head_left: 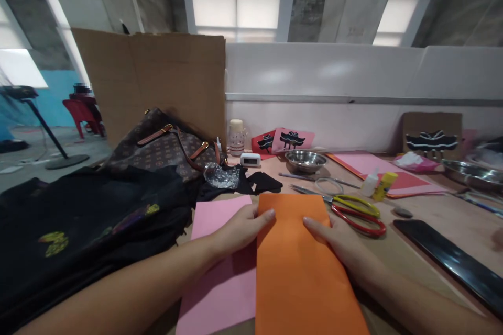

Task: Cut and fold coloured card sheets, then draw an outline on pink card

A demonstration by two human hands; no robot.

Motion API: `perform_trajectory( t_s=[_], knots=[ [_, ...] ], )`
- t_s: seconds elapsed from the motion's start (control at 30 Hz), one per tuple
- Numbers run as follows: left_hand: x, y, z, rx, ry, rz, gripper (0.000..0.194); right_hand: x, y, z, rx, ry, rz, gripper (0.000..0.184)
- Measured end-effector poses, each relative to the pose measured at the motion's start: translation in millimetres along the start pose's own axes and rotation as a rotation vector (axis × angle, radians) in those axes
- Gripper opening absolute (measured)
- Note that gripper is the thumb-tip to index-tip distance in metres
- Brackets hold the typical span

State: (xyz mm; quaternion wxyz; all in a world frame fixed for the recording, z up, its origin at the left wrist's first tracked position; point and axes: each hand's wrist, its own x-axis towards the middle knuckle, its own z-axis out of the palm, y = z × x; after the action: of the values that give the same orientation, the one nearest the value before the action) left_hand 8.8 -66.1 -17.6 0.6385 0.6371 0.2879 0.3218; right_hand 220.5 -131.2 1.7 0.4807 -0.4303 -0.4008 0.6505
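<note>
An orange sheet of paper point(298, 272), apparently folded into a long strip, is held up between my two hands. My left hand point(241, 227) grips its left edge with the thumb on top. On the opposite edge, my right hand point(338, 238) pinches it the same way, fingers hidden behind. A pink sheet point(220, 288) lies beneath on the left, partly covered by the orange one and my left forearm. Just beyond my right hand rest scissors point(356, 212) with yellow and red handles, their blades pointing left.
Black cloth point(98, 235) and a patterned handbag point(165, 146) fill the left side. Behind are a small digital clock point(250, 159) and a metal bowl point(305, 160). Rightward stand a glue bottle point(369, 184) and yellow glue stick point(385, 186); a black phone point(451, 259) lies nearer.
</note>
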Motion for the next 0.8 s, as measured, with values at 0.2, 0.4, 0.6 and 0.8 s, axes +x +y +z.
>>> perform_trajectory(
  t_s=[0.2, 0.4, 0.6, 0.8],
  knots=[
    [0.0, 1.3, 3.1, -0.019, 0.039, 0.011, 0.053, -0.9, -0.2, 3.5, -0.049, 0.056, -0.005, 0.040],
    [-3.4, 4.3, 4.5, -0.028, 0.075, 0.013, 0.049, -3.7, 0.7, 2.4, -0.035, 0.076, 0.005, 0.041],
    [-6.7, 11.8, 8.2, -0.051, 0.117, 0.012, 0.043, -5.5, -1.9, 0.4, -0.005, 0.068, 0.027, 0.047],
    [-3.0, 1.7, 4.1, -0.044, 0.086, 0.027, 0.043, -7.5, -3.0, 6.5, 0.013, 0.067, 0.096, 0.047]
  ],
)
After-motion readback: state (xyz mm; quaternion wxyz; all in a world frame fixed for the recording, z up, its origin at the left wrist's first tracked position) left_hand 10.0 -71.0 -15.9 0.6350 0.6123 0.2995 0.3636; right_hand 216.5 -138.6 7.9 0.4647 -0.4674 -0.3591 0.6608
